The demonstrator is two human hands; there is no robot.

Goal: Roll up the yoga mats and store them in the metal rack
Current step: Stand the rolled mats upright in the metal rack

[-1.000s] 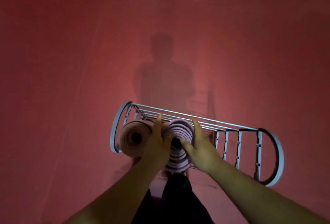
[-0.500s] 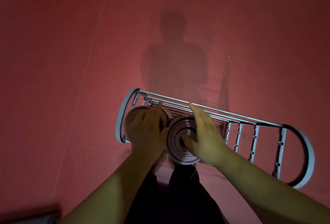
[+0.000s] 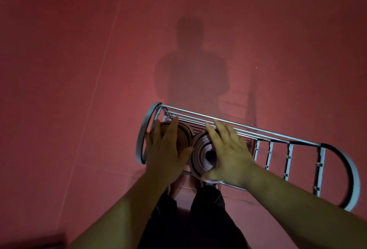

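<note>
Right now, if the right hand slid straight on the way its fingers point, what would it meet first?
Probably the metal rack, its rear rails: the right hand lies flat on a rolled mat, fingertips close to them; depth is unclear.

Two rolled yoga mats stand on end, side by side and touching, in the left end of the metal rack [image 3: 278, 134]. Left hand [image 3: 164, 149] lies flat on top of the tan mat [image 3: 183, 135], fingers straight. Right hand [image 3: 228, 153] lies flat over the pink-purple mat [image 3: 200, 149], fingers spread, thumb at the near rim; the spiral end and dark core show. The rack's right part holds nothing. Red surface [image 3: 79, 70] all round, with the person's shadow [image 3: 190, 66] on it. Dark trousers [image 3: 198, 219] below.
</note>
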